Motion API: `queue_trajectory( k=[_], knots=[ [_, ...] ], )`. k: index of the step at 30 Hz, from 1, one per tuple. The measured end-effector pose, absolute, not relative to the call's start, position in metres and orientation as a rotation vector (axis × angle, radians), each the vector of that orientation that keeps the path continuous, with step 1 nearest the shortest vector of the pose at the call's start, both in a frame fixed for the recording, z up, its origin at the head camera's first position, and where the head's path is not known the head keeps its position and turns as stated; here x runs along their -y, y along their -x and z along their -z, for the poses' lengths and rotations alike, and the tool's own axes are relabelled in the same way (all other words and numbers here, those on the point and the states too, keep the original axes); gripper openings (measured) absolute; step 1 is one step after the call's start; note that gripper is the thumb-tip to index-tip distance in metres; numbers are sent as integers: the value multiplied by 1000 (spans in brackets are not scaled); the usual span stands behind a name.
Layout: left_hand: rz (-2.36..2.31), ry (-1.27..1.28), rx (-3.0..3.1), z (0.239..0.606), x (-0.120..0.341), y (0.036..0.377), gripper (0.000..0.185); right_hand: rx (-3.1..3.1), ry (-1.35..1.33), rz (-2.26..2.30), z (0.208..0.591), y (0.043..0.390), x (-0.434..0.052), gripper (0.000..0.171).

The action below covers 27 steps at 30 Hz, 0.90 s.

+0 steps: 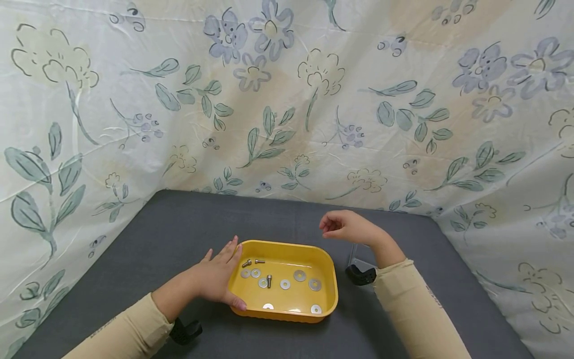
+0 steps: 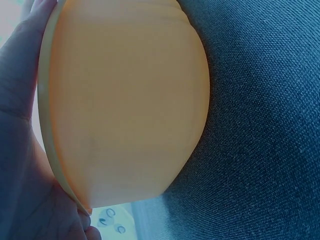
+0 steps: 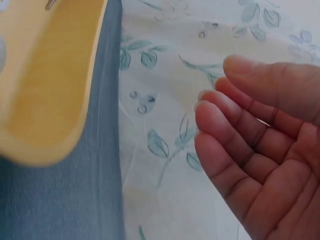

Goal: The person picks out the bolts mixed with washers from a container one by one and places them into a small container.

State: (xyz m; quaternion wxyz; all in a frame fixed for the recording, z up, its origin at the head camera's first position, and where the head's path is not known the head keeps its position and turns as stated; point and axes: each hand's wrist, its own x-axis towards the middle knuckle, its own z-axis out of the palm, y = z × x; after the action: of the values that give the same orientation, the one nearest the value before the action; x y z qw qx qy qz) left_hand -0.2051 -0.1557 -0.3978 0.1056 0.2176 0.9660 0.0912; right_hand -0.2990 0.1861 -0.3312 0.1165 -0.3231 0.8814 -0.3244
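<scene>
Two hands are working: the left hand (image 1: 218,277) is pressing flat against the yellow tray (image 1: 326,271) on the table (image 1: 179,234) — a shove risks spilling washers (image 1: 299,275); the right hand (image 1: 347,227) is hovering, loosely curled, holding nothing.

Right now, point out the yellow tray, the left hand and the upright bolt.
yellow tray (image 1: 329,279), head view, right rim.
left hand (image 1: 215,276), head view, back of the hand.
upright bolt (image 1: 269,281), head view, its shaft.
</scene>
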Motion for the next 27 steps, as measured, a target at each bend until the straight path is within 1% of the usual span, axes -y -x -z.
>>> queue_trajectory(
  k=[6,19,27],
  knots=[
    [-275,-642,-2840,398,156,205,131,-2551,997,940,339,306,-173,13],
    [-260,-656,-2848,399,157,205,131,-2499,1036,872,354,304,-140,10],
    [-247,-640,-2839,400,158,206,132,-2460,1056,842,365,304,-118,17]
  ],
)
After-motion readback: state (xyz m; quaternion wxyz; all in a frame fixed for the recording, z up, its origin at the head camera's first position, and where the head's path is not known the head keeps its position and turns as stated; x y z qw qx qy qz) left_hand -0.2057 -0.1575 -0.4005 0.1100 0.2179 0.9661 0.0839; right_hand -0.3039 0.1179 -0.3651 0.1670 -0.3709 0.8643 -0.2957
